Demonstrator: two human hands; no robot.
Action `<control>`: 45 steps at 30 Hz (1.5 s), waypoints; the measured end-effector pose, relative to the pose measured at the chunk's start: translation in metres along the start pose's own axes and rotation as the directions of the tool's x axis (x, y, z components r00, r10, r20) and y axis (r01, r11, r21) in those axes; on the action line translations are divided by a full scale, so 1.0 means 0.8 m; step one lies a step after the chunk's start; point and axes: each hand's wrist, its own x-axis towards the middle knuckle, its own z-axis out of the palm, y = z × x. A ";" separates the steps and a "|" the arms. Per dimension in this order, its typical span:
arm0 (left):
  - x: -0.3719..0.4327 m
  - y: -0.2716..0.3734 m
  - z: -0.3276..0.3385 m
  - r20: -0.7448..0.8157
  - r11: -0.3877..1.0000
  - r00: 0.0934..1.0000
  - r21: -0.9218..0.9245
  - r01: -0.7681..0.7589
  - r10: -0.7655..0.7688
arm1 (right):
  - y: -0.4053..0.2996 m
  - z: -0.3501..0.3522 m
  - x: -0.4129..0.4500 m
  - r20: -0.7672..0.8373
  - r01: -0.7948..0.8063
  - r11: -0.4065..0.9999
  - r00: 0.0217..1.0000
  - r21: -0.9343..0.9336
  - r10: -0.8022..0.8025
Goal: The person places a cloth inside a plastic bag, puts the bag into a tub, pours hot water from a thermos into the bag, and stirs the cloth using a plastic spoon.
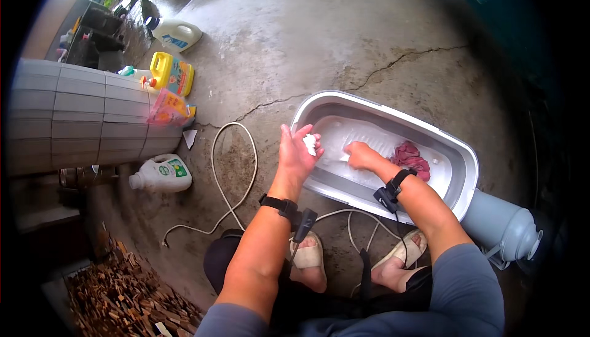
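Note:
A grey and white plastic tub (pixel 385 106) stands on the concrete floor before me. My left hand (pixel 298 150), palm up over its left rim, holds a small lump of a white substance (pixel 309 144) on the palm and fingers. My right hand (pixel 362 155) reaches down inside the tub with bent fingers, close to its pale ridged bottom; whether the fingertips pinch something, I cannot tell. Just right of that hand lies a crumpled dark pink cloth (pixel 412 159). A small whitish piece (pixel 435 161) rests on the tub's bottom beyond the cloth.
Several detergent jugs stand or lie at the left, among them a yellow jug (pixel 173 73) and a white one (pixel 163 174), near a tiled wall (pixel 78 111). A pale hose or cable (pixel 213 152) loops over the floor. A grey-blue thermos flask (pixel 500 226) lies beside the tub. Wood pieces (pixel 124 291) fill the lower left.

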 end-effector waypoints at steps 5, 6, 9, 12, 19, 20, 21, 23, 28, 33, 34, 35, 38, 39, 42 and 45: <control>0.007 -0.002 -0.003 -0.021 1.000 1.000 0.029 -0.006 0.006 | 0.001 -0.017 -0.016 0.332 -0.272 0.828 0.937 0.490 0.111; 0.010 -0.004 -0.002 -0.031 0.999 1.000 0.038 0.005 -0.004 | -0.001 -0.026 -0.022 0.330 -0.276 0.828 0.937 0.489 0.118; 0.018 -0.011 0.002 -0.047 0.999 0.999 0.030 0.012 -0.011 | -0.014 -0.054 -0.046 0.265 -0.181 0.826 0.963 0.533 0.040; 0.025 -0.022 0.015 -0.050 0.999 0.998 -0.023 0.042 -0.043 | -0.050 -0.070 -0.079 0.164 -0.029 0.933 0.986 0.360 -0.033; 0.037 -0.031 0.035 0.092 0.992 0.993 -0.093 0.084 -0.075 | -0.118 -0.050 -0.147 -0.021 0.419 0.832 0.889 -0.364 -0.457; 0.045 -0.034 0.031 0.121 0.987 0.990 -0.131 0.088 -0.073 | -0.116 -0.050 -0.146 -0.023 0.417 0.834 0.890 -0.361 -0.455; 0.044 -0.037 0.042 0.128 0.987 0.988 -0.130 0.099 -0.082 | -0.108 -0.054 -0.146 -0.116 0.402 0.829 0.871 -0.389 -0.477; 0.039 -0.045 0.062 0.066 0.986 0.993 -0.124 0.110 -0.103 | -0.099 -0.061 -0.150 -0.210 0.377 0.826 0.845 -0.419 -0.492; 0.040 -0.044 0.056 0.218 0.984 0.969 -0.104 0.145 -0.119 | -0.100 -0.044 -0.155 -0.183 0.393 0.825 0.849 -0.407 -0.495; 0.035 -0.042 0.056 0.116 0.987 0.982 -0.044 0.152 -0.146 | -0.086 -0.061 -0.120 -0.351 0.376 0.859 0.797 -0.349 -0.491; 0.036 -0.041 0.050 0.131 0.989 0.981 -0.017 0.144 -0.140 | -0.082 -0.065 -0.113 -0.378 0.372 0.867 0.790 -0.330 -0.483; 0.035 -0.039 0.043 0.127 0.990 0.982 -0.018 0.143 -0.139 | -0.074 -0.067 -0.103 -0.375 0.374 0.867 0.791 -0.328 -0.483; 0.029 -0.028 0.039 0.035 0.992 0.992 0.020 0.123 -0.124 | -0.026 -0.063 -0.057 -0.389 0.269 0.908 0.837 -0.322 -0.385; 0.028 -0.026 0.034 0.027 0.993 0.993 0.024 0.115 -0.115 | -0.014 -0.057 -0.044 -0.385 0.279 0.906 0.836 -0.317 -0.392; 0.027 -0.023 0.023 0.057 0.991 0.990 0.031 0.127 -0.128 | 0.015 -0.033 -0.013 -0.363 0.072 0.929 0.907 -0.364 -0.213; 0.029 -0.022 0.009 0.077 0.991 0.989 0.046 0.123 -0.127 | 0.028 0.000 -0.006 -0.206 0.231 0.855 0.911 -0.464 -0.357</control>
